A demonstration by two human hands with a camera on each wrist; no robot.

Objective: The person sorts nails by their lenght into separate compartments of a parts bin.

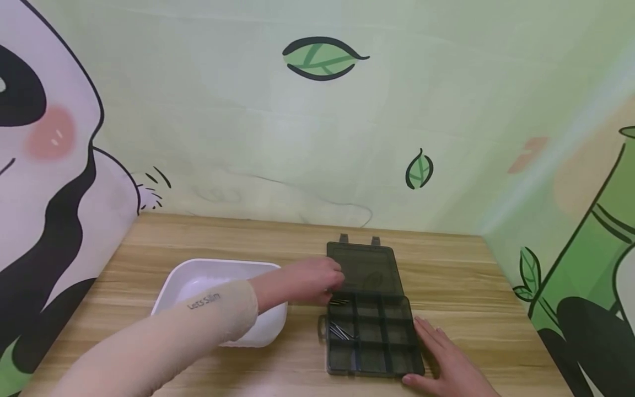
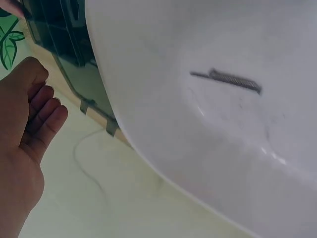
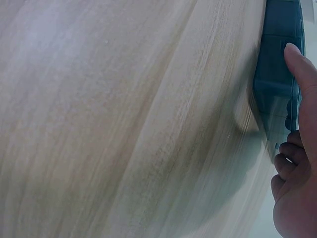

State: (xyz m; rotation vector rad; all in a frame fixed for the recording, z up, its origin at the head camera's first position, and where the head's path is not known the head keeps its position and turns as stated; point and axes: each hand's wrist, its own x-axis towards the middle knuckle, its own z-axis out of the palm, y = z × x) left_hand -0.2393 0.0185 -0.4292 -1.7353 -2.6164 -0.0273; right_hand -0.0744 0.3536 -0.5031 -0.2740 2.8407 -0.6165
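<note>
A dark, see-through compartment box (image 1: 367,335) lies with its lid (image 1: 367,267) folded back. Over its far-left compartment is my left hand (image 1: 312,280), fingers curled; whether they pinch anything I cannot tell. Yellowish thin metal pieces (image 1: 339,301) lie in that compartment. Several silver screw-like pieces (image 1: 339,331) fill part of the middle-left one. My right hand (image 1: 448,361) holds the box's near-right corner, thumb at the front and fingers along the side. Inside the white basin (image 1: 171,292), a threaded screw (image 2: 235,81) shows in the left wrist view.
The wood-grain table (image 1: 297,366) meets a printed wall cloth (image 1: 223,138) at the back, with more cloth at both sides. The basin stands to the left of the box, partly under my left forearm (image 1: 198,325). The lid's latches (image 1: 375,241) point toward the wall.
</note>
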